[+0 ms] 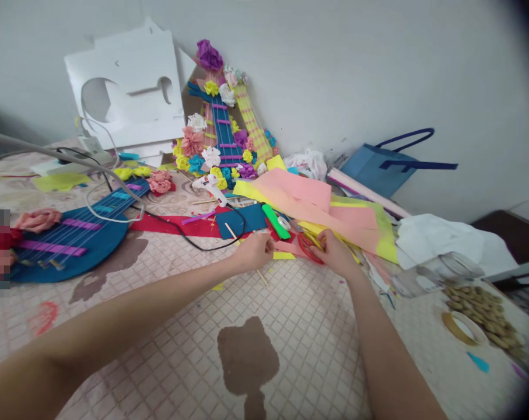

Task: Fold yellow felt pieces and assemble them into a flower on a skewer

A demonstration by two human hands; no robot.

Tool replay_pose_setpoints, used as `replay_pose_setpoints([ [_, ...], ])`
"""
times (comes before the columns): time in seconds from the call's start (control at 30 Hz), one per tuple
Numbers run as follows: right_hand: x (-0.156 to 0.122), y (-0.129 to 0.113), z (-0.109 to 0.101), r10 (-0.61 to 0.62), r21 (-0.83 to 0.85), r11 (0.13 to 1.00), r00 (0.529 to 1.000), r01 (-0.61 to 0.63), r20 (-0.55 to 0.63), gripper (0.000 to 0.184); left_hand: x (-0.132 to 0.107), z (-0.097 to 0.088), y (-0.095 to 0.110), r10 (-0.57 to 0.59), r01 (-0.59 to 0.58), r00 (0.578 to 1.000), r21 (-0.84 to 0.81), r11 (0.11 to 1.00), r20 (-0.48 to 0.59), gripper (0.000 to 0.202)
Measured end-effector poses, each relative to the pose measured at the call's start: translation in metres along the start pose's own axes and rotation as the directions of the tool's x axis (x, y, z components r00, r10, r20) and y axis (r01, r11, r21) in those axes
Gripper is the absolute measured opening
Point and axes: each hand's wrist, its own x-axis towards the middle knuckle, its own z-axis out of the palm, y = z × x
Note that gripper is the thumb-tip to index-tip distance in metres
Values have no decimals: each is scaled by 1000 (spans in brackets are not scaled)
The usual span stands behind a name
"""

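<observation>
Both my arms reach forward over a quilted bedspread [255, 326]. My left hand [255, 252] is closed, pinching the edge of a pink paper strip [286, 248] beside a thin wooden stick [262, 276]. My right hand [334, 252] is closed round the red-handled scissors [308, 246], which lie against the same strip. Sheets of pink and yellow paper [316, 201] are piled just beyond both hands. A green marker [276, 221] and a dark blue paper piece [242, 220] lie just behind my left hand.
A blue paper guitar [67, 242] lies at left, another flower-covered one [223, 131] leans on the wall. A white glue gun [209, 185] with black cord, white cardboard [128, 87], a blue bag [378, 166], white paper [443, 239], a jar [434, 274], peanuts [483, 309] and a tape roll [461, 326] surround.
</observation>
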Motion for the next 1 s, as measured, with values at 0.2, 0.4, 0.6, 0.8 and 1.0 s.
replay_pose_setpoints([
  [0.2,-17,-8,-17,-56,187,981,998,58,-14,22,-3,-2,1,29,-28,999,55,998,-21,14],
  [0.4,-37,-66,1,-199,271,946,979,179,47,17,-3,-1,-1,27,-21,999,123,992,-42,16],
  [0.6,-42,-75,19,-172,28,985,983,171,57,17,-5,-3,4,11,-5,999,180,984,-32,13],
  [0.8,-40,-65,22,-184,-65,980,979,190,89,16,-13,-23,12,60,-48,997,246,968,-44,10],
  [1.0,-41,-78,21,-229,116,964,968,241,-102,16,-60,-76,-11,110,-84,990,257,963,-88,10],
])
